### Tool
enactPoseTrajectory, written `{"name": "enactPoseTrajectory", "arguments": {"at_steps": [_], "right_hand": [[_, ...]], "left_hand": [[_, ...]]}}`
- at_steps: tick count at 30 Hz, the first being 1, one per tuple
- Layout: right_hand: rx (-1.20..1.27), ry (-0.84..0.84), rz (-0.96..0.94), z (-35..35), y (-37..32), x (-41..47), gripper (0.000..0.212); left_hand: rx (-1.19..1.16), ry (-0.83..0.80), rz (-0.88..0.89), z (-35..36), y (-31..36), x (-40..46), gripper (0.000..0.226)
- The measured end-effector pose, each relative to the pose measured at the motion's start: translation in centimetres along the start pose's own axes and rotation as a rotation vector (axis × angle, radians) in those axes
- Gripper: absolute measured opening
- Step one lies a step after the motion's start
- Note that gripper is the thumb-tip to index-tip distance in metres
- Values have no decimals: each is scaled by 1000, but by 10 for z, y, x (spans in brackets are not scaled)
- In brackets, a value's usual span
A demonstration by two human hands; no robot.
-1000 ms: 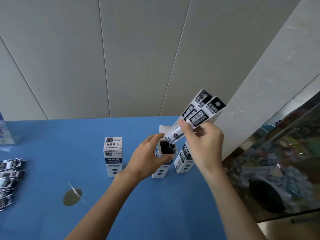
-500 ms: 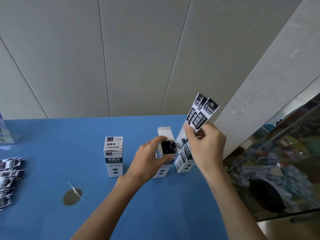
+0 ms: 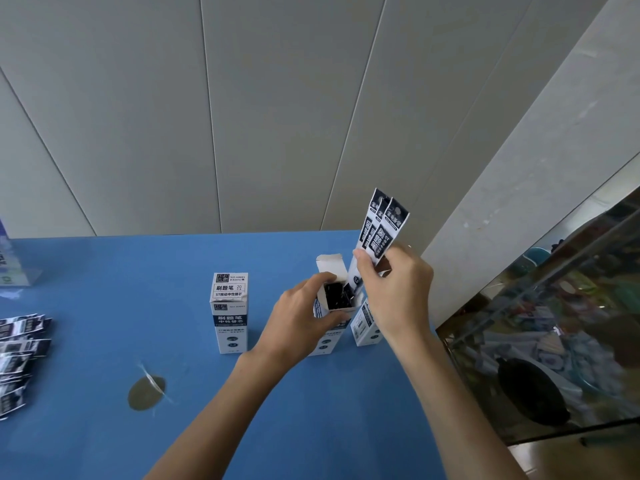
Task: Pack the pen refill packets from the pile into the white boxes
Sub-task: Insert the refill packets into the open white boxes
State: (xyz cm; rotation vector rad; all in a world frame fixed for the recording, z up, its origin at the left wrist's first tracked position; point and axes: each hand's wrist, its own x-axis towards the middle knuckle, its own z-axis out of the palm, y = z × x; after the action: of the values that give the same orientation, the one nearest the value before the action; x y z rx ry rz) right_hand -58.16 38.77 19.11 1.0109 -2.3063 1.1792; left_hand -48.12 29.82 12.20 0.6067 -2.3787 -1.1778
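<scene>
Blue tabletop [image 3: 138,271], midway through packing: your right hand [image 3: 394,292] pinches a small bundle of pen refill packets [image 3: 381,233] held nearly upright, their lower ends just entering the mouth of the open white box [image 3: 332,306]. Your left hand [image 3: 301,323] wraps thumb and fingers around that box's upper part, steadying it on the table. Dark packet tops already crowd its interior, so it appears well on the way to full, though how much room remains cannot be told. Its top flap [image 3: 330,263] stands raised behind the opening.

A closed white box [image 3: 229,311] stands upright to the left, flap shut, apparently finished. Another white box [image 3: 365,323] sits just beside the open one on the right, mostly hidden behind your right wrist; its state is unclear. Plenty remains: the pile of packets [image 3: 19,355] lies well apart at the table's left edge.

Packets are long, flat, glossy black-and-white sleeves; boxes are tall, square-sectioned printed card. A worn grey patch [image 3: 145,393] breaks the smooth surface.
</scene>
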Motion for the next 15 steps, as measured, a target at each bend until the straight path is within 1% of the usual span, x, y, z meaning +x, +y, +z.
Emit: {"name": "enactPoseTrajectory", "arguments": {"at_steps": [2,4,6,8,9,11,13,15], "right_hand": [[-17,-12,-2,3,1,-2,26],[-26,-68,38,9,4,-6,29],[-43,-198,104,12,8,-10,34],[-46,-347,163,10,10,-11,31],[-16,-382,186,8,10,-10,28],[51,-357,206,6,9,-8,20],[33,-295,184,5,7,-7,20],[-18,-239,115,5,6,-6,9]], "left_hand": [[0,1,2,0,0,0,51],[-6,2,-4,0,0,0,51],[-1,7,-2,-1,0,1,50],[-2,17,6,-1,-1,1,49],[-10,21,8,-1,-2,2,48],[-19,20,9,-1,-2,2,47],[-20,14,2,0,-1,2,48],[-24,13,-4,1,-1,1,50]]}}
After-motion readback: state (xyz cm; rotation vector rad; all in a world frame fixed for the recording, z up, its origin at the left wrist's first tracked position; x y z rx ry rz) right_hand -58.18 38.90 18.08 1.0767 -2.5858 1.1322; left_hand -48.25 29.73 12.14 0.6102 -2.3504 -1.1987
